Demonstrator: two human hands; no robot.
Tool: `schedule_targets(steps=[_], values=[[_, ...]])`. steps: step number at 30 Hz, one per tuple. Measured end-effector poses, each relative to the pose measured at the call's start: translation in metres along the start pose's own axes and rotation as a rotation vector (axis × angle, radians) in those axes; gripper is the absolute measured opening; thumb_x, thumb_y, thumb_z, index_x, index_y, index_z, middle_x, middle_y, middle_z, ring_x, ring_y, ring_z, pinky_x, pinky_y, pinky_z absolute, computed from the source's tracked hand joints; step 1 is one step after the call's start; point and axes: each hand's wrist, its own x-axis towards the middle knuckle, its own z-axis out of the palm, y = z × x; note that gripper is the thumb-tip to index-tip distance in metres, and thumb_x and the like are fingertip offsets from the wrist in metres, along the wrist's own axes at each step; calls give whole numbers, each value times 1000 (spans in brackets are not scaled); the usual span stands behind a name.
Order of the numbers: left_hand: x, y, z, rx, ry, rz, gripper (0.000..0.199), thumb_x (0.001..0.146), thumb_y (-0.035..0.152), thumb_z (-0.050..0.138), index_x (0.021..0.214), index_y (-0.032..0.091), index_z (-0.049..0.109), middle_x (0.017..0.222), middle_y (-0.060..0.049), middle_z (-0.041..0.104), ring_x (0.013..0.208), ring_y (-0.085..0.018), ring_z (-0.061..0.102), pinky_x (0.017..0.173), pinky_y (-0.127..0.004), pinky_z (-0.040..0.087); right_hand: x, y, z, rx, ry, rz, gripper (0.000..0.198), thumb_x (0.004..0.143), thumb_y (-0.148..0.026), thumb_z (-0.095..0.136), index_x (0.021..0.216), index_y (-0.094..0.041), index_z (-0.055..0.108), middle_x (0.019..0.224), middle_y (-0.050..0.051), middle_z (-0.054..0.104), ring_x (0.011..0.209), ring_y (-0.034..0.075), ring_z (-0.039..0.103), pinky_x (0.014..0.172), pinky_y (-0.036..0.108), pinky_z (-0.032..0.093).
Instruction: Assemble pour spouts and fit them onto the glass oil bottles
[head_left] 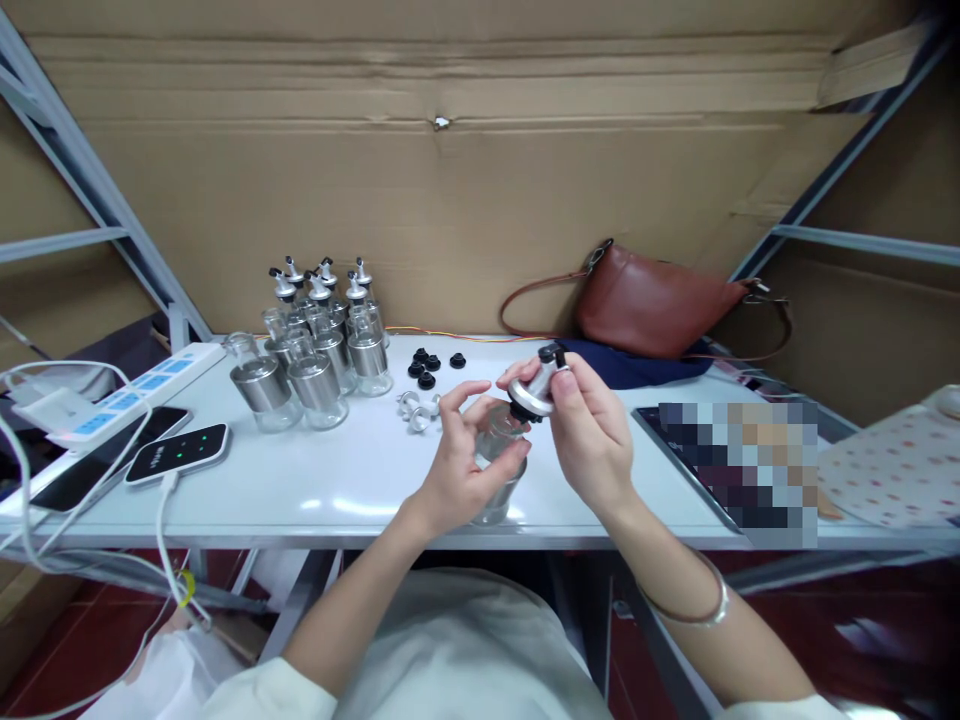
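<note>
On the white worktop (337, 470), I log, in descending size: one brown bag (652, 300), rear right; grouped steel-sleeved glass bottles (259, 385), rear left; one matching bottle (497, 440), near the front edge, left hand (457, 460) curled around it; one pourer top (534, 392), gripped by the right hand (592, 440) at that bottle's mouth, contact unclear; several silver pieces (417, 418); five black stoppers (427, 380).

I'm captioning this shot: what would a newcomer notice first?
Probably the right hand, holding a silver pour spout close to the glass bottle that the left hand holds at front centre. Next, the brown bag at the back right and the cluster of bottles left of centre.
</note>
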Motion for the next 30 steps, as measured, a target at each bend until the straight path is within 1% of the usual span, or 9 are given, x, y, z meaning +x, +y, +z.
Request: schedule_targets(steps=[4, 6, 8, 14, 18, 20, 24, 27, 30], values=[[1, -3, 2, 71, 0, 67, 50, 86, 29, 57, 125, 30, 26, 137, -11, 43, 116, -21, 54, 95, -36, 47, -1, 7, -1, -29, -46, 56, 36, 88, -58, 42, 90, -25, 57, 76, 3, 58, 56, 15, 50, 43, 27, 39], [1, -4, 2, 101, -10, 114, 48, 86, 26, 56, 125, 31, 28, 139, -10, 41, 129, -22, 44, 102, -37, 42, -2, 9, -2, -21, -56, 58, 36, 88, -58, 43, 90, -25, 58, 70, 2, 55, 52, 14, 47, 43, 26, 37], [1, -5, 1, 102, -27, 123, 44, 87, 25, 56, 123, 31, 31, 138, -9, 43, 132, -22, 39, 103, -38, 41, -1, 10, -3, -15, -66, 65, 37, 87, -59, 44, 89, -25, 58, 66, 0, 52, 50, 13, 44, 42, 26, 36], [1, -2, -3, 30, -50, -13, 35, 84, 32, 59, 110, 28, 38, 139, -9, 41, 124, -25, 49, 90, -37, 50, 4, 4, -9, -92, -128, 80, 41, 82, -63, 48, 84, -24, 58, 64, -1, 49, 48, 11, 41, 42, 24, 36], [1, -2, -4, 65, -50, -31, 36, 83, 32, 60, 110, 29, 37, 138, -8, 42, 125, -23, 47, 90, -36, 49, 6, 4, -10, -81, -158, 57, 38, 85, -59, 47, 86, -23, 59, 73, 0, 54, 57, 12, 47, 47, 23, 39], [1, -4, -4, 52, -57, -31, 35, 83, 33, 59, 110, 29, 37, 138, -8, 42, 122, -23, 50, 88, -34, 50, 6, 4, -10, -84, -163, 55, 37, 86, -59, 47, 86, -23, 59, 73, 0, 54, 56, 12, 46, 46, 22, 38], [2, -9, -2, -17, -42, 14, 32, 84, 35, 59, 106, 30, 37, 133, -7, 44, 99, -18, 61, 81, -31, 51, 4, 6, -9, -99, -180, 55, 38, 87, -59, 44, 85, -24, 59, 66, -1, 49, 49, 11, 39, 41, 23, 33], [1, -11, -1, -32, -20, 18, 30, 84, 38, 59, 102, 28, 37, 123, -5, 49, 83, -13, 62, 78, -30, 50, 2, 9, -9, -124, -196, 14, 36, 89, -56, 41, 85, -24, 58, 69, 0, 54, 53, 13, 44, 46, 24, 37], [1, -12, 0, -12, -3, 4, 32, 83, 42, 59, 99, 27, 36, 113, -4, 52, 80, -13, 60, 75, -30, 50, 0, 12, -10, -149, -190, -13, 35, 91, -54, 40, 86, -25, 58, 74, 1, 57, 58, 14, 49, 52, 26, 41]])
